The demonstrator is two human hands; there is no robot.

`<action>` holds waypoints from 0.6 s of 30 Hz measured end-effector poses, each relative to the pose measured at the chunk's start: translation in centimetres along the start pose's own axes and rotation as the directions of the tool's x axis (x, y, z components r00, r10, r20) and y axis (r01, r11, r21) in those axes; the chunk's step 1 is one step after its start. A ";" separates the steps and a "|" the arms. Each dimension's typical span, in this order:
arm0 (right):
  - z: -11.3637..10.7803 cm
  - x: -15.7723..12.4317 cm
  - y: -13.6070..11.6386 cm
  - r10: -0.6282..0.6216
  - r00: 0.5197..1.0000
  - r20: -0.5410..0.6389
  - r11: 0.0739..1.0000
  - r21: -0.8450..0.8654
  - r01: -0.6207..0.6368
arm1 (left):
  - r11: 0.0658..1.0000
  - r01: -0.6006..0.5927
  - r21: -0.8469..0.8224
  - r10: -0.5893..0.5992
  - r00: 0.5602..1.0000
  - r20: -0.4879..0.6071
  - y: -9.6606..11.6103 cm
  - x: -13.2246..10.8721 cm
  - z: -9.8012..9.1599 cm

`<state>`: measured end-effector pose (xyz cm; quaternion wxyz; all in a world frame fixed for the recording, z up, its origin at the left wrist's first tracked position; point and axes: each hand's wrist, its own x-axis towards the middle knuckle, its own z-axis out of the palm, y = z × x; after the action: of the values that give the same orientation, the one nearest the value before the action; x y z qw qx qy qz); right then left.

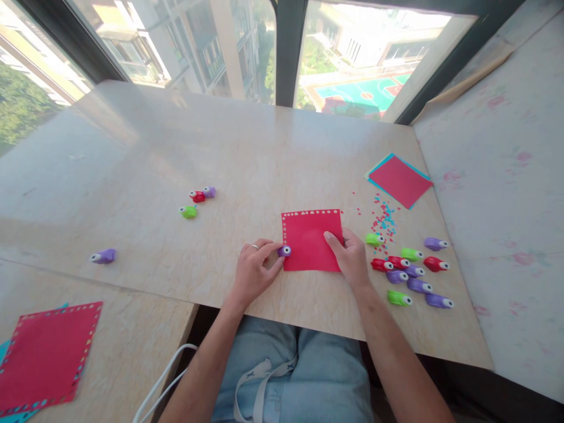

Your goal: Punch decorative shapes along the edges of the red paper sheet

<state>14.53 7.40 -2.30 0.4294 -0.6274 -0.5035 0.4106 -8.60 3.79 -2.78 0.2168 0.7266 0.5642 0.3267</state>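
A red paper square [312,241] lies in front of me, with small punched shapes along its top edge and the upper part of its left edge. My left hand [259,269], a ring on one finger, pinches a small purple craft punch [284,251] at the paper's left edge. My right hand [351,257] grips the right side of the paper, thumb on top and the other fingers largely hidden beneath it.
Several purple, red and green punches [412,254] lie at the right, below scattered confetti [385,220] and stacked paper [400,179]. More punches [188,212] sit at the left. Punched red sheets [50,355] lie lower left. A white cable [164,376] hangs near the table edge.
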 end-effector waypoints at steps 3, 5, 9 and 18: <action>0.0 0.1 0.1 -0.011 1.000 0.009 1.000 0.002 0.011 | 1.000 -0.004 0.001 0.004 1.000 0.006 0.1 0.0 -0.1; -0.1 0.1 0.2 -0.016 1.000 0.009 1.000 0.001 0.016 | 1.000 -0.006 -0.003 0.006 1.000 0.003 0.3 0.0 -0.1; -0.3 0.2 0.6 -0.008 1.000 0.000 1.000 0.009 0.008 | 1.000 0.006 -0.008 -0.007 1.000 -0.001 0.5 0.0 -0.2; -0.4 0.3 0.8 -0.012 1.000 0.015 1.000 0.026 0.012 | 1.000 0.017 -0.025 -0.017 1.000 -0.005 0.4 0.0 -0.2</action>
<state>15.18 7.54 -2.93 0.4363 -0.6157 -0.5049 0.4192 -8.41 3.68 -2.36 0.2271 0.7183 0.5667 0.3337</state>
